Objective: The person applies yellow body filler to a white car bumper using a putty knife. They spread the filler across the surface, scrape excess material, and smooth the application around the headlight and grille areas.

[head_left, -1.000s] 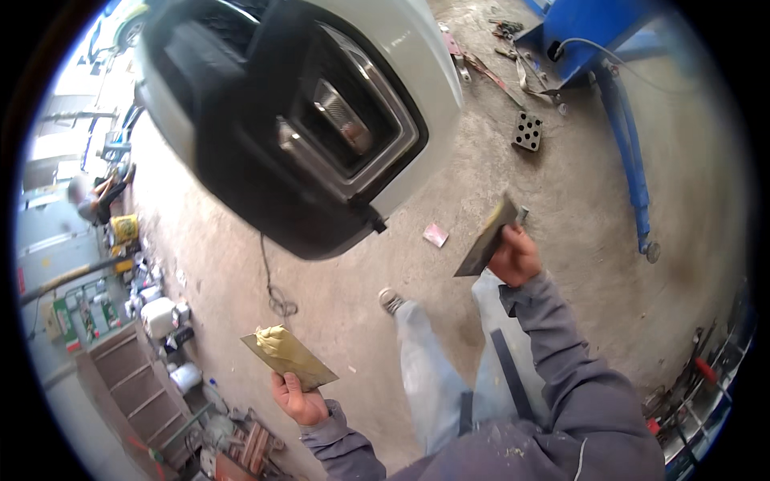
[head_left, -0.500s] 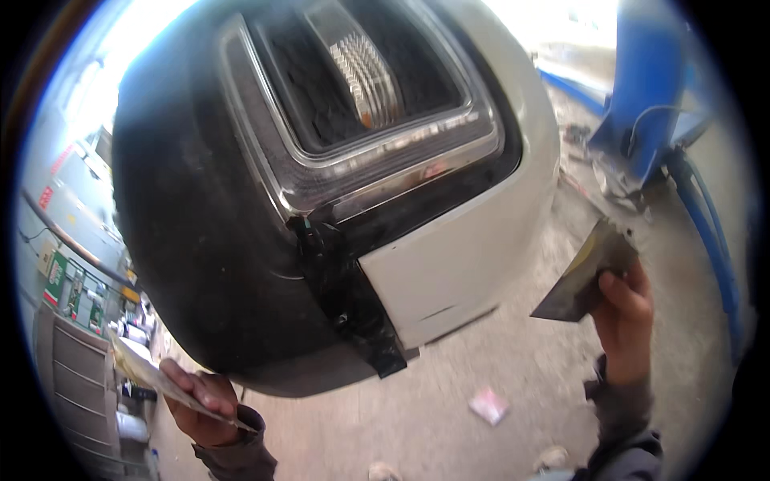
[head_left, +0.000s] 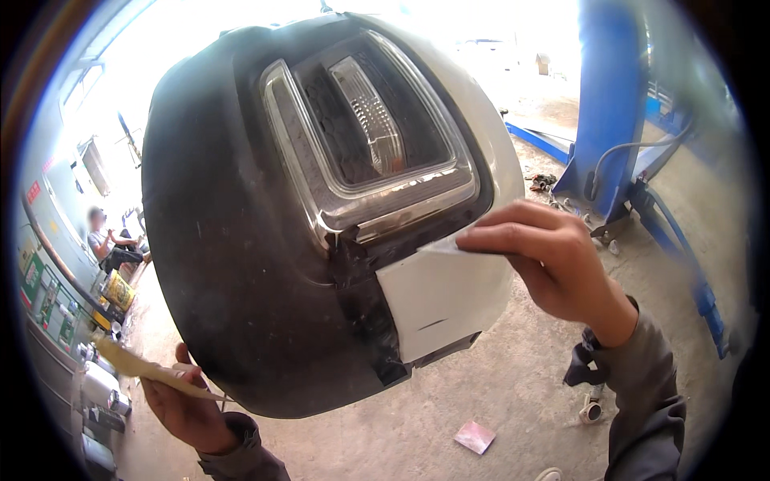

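A car's corner fills the middle, with a clear lamp [head_left: 367,120] set between a black bumper [head_left: 216,256] and a whitish body panel [head_left: 433,301]. Black tape [head_left: 365,321] runs down along the panel's left edge. My right hand [head_left: 553,256] grips a thin flat putty spreader [head_left: 443,245], its blade at the panel's upper edge, just below the lamp; my fingers cover most of it. At lower left, beside the bumper, my left hand [head_left: 188,409] is closed on a flat plate [head_left: 152,370] with a yellowish coating, held tilted and nearly edge-on.
A blue lift post [head_left: 613,104] with a slanted blue arm [head_left: 690,280] stands at right. On the concrete floor lie a pinkish sheet [head_left: 475,437] and a metal fitting [head_left: 591,410]. At far left, a person [head_left: 112,240] sits near a yellow bucket [head_left: 119,290] and several cans.
My right hand has moved left and up from beside the car, bringing the spreader to the panel below the lamp. My left hand still holds the plate at lower left. The view has shifted.
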`<state>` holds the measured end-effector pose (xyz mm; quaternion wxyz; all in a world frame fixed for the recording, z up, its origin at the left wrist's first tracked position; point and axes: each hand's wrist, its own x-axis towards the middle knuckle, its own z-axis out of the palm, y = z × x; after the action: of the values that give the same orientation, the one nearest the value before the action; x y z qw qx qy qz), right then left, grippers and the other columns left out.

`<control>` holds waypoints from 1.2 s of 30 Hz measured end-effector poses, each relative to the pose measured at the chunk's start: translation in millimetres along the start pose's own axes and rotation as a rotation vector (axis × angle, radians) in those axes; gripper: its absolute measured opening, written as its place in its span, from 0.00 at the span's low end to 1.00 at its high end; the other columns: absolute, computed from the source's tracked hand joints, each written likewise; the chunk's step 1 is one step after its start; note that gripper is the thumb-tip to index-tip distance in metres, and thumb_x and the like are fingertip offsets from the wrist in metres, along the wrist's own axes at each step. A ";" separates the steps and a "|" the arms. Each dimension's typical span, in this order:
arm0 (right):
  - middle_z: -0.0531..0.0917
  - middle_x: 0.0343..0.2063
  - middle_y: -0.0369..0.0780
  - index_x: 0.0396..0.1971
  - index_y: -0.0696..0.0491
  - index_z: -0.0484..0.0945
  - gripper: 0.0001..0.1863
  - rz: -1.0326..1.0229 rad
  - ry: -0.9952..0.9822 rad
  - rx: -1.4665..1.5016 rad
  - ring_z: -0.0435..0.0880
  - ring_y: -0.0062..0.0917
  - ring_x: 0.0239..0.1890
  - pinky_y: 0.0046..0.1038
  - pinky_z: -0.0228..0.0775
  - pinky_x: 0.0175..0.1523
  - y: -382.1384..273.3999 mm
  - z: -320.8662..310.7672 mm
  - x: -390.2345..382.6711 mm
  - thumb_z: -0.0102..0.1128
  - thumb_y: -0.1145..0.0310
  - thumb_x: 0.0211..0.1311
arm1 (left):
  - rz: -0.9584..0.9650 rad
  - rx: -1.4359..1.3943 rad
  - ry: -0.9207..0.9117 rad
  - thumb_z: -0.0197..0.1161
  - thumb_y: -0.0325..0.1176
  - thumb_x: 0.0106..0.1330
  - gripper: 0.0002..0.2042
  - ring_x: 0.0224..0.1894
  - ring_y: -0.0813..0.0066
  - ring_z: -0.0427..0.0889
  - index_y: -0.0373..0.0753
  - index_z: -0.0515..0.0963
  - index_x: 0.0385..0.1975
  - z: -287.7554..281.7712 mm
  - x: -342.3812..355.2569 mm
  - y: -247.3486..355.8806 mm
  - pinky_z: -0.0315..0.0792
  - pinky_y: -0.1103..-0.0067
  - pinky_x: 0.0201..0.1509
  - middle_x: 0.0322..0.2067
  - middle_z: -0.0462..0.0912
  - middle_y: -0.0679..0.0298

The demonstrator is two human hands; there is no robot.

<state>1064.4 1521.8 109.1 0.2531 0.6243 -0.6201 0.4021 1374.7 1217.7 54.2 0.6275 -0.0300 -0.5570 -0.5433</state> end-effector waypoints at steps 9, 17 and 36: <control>0.83 0.33 0.38 0.38 0.51 0.83 0.19 -0.034 -0.117 -0.068 0.83 0.33 0.36 0.31 0.78 0.39 -5.1 15.8 16.4 0.58 0.85 0.45 | 0.027 0.013 -0.141 0.47 0.32 0.72 0.24 0.63 0.48 0.66 0.27 0.53 0.63 -22.9 3.8 -22.3 0.62 0.64 0.68 0.56 0.67 0.36; 0.83 0.34 0.38 0.38 0.51 0.83 0.19 -0.008 -0.138 -0.111 0.82 0.32 0.35 0.31 0.78 0.39 -13.5 31.6 16.8 0.59 0.85 0.44 | 0.082 0.019 -0.148 0.45 0.34 0.73 0.21 0.64 0.52 0.66 0.27 0.59 0.60 -22.6 1.6 -26.6 0.65 0.65 0.66 0.57 0.67 0.38; 0.84 0.31 0.39 0.35 0.53 0.83 0.15 -0.030 -0.035 -0.139 0.83 0.32 0.34 0.29 0.78 0.38 -11.1 32.6 11.2 0.60 0.82 0.45 | 0.048 0.142 -0.089 0.45 0.37 0.73 0.24 0.59 0.59 0.72 0.27 0.57 0.62 -24.3 -0.6 -27.4 0.54 0.64 0.69 0.47 0.78 0.45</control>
<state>1080.4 1490.0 102.4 0.2906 0.6214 -0.6415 0.3433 1371.5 1191.3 29.0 0.6158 -0.0228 -0.6205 -0.4851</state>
